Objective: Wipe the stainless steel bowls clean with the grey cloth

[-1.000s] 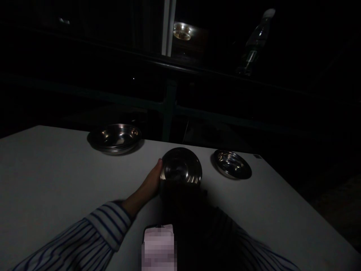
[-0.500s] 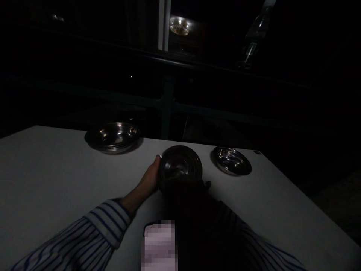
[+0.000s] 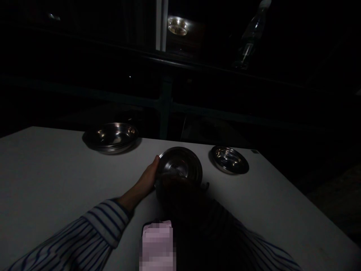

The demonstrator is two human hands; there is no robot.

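Note:
A round metal bowl (image 3: 180, 160) is tilted toward me over the white table, with its shiny inside showing. My left hand (image 3: 147, 178) grips its left rim, thumb up on the edge, the other fingers hidden. Deep in shadow, my right hand (image 3: 183, 190) lies across the near part of the bowl; its fingers cannot be made out. A small dark curved tip (image 3: 207, 185) sticks out to the right of the bowl, too dark to name. Nearest me lies a blurred-out pink rectangular thing with a dark edge (image 3: 157, 244).
Nested shallow metal bowls (image 3: 111, 141) stand at the back left of the white table (image 3: 56, 169). Another metal bowl (image 3: 229, 161) sits at the back right. Beyond the table's far edge are a dark rail (image 3: 175, 62) and a clear plastic bottle (image 3: 251, 41).
The view has shifted slightly. My right hand has moved a little left over the bowl, and more of the bowl's lower right shows. My left hand keeps its hold.

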